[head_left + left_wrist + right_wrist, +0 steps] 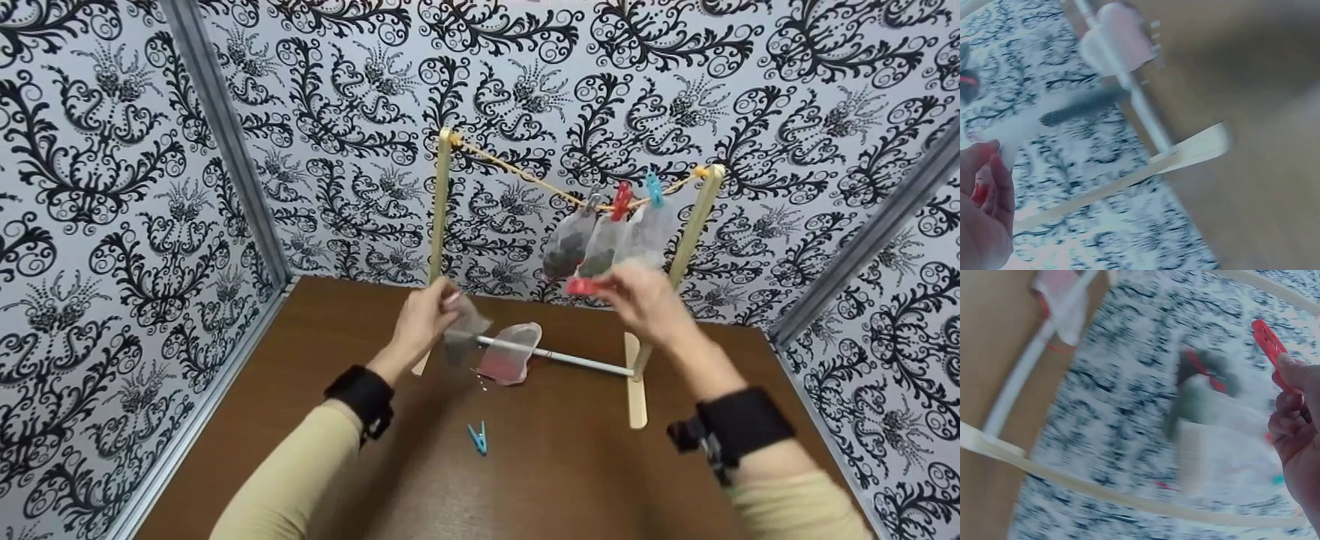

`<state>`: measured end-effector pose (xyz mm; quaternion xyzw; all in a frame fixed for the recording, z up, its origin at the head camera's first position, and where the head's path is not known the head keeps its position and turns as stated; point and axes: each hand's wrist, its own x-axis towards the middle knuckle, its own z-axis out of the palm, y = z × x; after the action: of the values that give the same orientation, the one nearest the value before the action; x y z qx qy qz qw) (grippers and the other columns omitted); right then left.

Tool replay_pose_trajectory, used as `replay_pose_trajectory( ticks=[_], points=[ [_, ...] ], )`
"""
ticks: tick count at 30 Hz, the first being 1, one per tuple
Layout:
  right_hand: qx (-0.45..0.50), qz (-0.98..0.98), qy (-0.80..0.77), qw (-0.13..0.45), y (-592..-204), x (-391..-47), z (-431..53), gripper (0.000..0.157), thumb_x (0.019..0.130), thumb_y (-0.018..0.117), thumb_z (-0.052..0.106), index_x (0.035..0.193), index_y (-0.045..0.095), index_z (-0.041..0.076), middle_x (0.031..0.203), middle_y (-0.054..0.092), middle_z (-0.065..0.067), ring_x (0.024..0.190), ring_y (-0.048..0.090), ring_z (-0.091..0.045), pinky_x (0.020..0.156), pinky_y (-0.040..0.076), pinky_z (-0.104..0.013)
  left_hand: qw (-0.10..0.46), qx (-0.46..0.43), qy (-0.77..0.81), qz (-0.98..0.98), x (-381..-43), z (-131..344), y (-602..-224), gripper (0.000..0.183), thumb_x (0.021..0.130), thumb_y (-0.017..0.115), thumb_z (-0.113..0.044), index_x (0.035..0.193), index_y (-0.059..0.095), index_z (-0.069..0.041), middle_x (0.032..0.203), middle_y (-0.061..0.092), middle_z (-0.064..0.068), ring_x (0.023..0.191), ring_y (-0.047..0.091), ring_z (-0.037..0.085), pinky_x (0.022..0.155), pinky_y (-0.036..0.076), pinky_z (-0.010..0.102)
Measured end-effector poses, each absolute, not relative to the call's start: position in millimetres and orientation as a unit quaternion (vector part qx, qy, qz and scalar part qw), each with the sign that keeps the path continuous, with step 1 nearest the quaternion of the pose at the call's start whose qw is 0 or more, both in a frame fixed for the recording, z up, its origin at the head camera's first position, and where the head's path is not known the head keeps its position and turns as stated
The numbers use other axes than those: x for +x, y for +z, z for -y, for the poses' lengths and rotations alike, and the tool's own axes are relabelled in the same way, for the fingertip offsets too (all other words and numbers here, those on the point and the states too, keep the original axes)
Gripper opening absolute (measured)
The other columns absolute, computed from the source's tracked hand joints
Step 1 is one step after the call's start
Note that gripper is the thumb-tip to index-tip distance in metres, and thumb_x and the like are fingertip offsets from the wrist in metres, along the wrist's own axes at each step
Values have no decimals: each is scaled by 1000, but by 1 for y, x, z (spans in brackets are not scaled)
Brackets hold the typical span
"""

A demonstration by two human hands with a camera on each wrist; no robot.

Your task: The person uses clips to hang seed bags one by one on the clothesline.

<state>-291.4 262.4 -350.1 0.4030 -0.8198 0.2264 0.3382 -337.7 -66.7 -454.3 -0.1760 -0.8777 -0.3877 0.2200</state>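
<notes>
My left hand (424, 319) pinches the top of a small sheer bag (469, 315), whose lower part looks dark. In the left wrist view the bag's dark end (1081, 107) dangles from the fingertips, partly blurred. A red clothespin (581, 286) is pinched between thumb and fingers of my right hand (649, 300), just below the hanging bags. Three sheer bags (570, 244) hang from a yellow cord (517, 171) by a grey, a red and a light blue clothespin (655, 189). Another sheer bag with a pinkish lower part (504, 366) lies by the white crossbar (585, 363).
The cord spans two wooden posts (441, 202) with flat wooden feet (636, 401). A blue clothespin (478, 437) lies on the brown table (570, 480), in front of the crossbar. Patterned walls (360, 150) with metal corner posts (225, 135) stand behind and beside it.
</notes>
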Motion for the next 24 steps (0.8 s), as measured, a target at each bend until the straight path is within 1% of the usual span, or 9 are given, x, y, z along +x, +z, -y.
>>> replay_pose_trajectory(
  ticks=[2,4,7,10,12,16,20,22,24],
  points=[
    [383,833,213,338,-328,-298,-256,12,80,74,-7,88,66,-3,83,68,-16,71,63,-24,63,54,-29,228,-183,-403,867,-344,60,-436,26,84,75,-2,105,61,-6,98,74,15,94,72,33,82,60,41],
    [340,859,206,323,-309,-302,-249,6,85,71,-3,90,67,-3,85,69,-16,73,63,-24,65,55,-31,233,-188,-415,859,-350,52,-418,25,88,72,-5,109,59,-4,104,73,18,98,71,34,87,58,43],
    [288,884,195,312,-288,-310,-242,7,90,68,3,93,68,-3,86,68,-17,75,60,-25,67,50,-32,243,-208,-417,851,-359,39,-393,22,93,65,-5,113,56,-1,112,69,20,106,67,34,96,54,43],
    [262,889,195,321,-276,-320,-237,9,90,67,3,94,68,-5,86,67,-19,75,58,-27,67,47,-32,257,-226,-420,841,-370,25,-373,21,94,61,-2,114,57,0,116,67,19,112,64,33,104,50,40],
    [249,890,196,328,-271,-328,-237,8,89,68,2,94,69,-5,85,66,-19,74,57,-27,66,45,-30,256,-225,-427,838,-380,16,-363,21,94,61,-1,115,58,-1,117,67,17,113,64,30,104,50,38],
    [245,890,188,334,-268,-342,-235,7,89,68,1,93,69,-4,82,63,-18,70,55,-26,62,43,-28,227,-193,-462,836,-396,-1,-347,23,93,65,-5,116,61,-5,120,68,12,113,64,25,102,51,32],
    [256,887,182,339,-268,-356,-230,7,88,69,0,92,69,-5,82,64,-20,70,59,-30,62,50,-34,192,-174,-503,824,-410,-15,-338,23,93,67,-9,115,63,-6,121,68,11,114,65,23,102,52,29],
    [252,888,187,336,-269,-363,-228,7,88,69,0,93,69,-5,84,66,-20,72,61,-31,64,52,-37,172,-173,-531,811,-416,-21,-335,21,92,67,-7,113,65,-6,120,68,11,113,65,22,100,52,27],
    [246,891,193,330,-270,-368,-226,7,88,69,0,94,69,-4,85,66,-20,73,62,-32,65,53,-37,155,-173,-550,802,-421,-25,-332,21,92,68,-7,112,65,-6,119,67,10,113,65,22,98,53,25]
  ],
)
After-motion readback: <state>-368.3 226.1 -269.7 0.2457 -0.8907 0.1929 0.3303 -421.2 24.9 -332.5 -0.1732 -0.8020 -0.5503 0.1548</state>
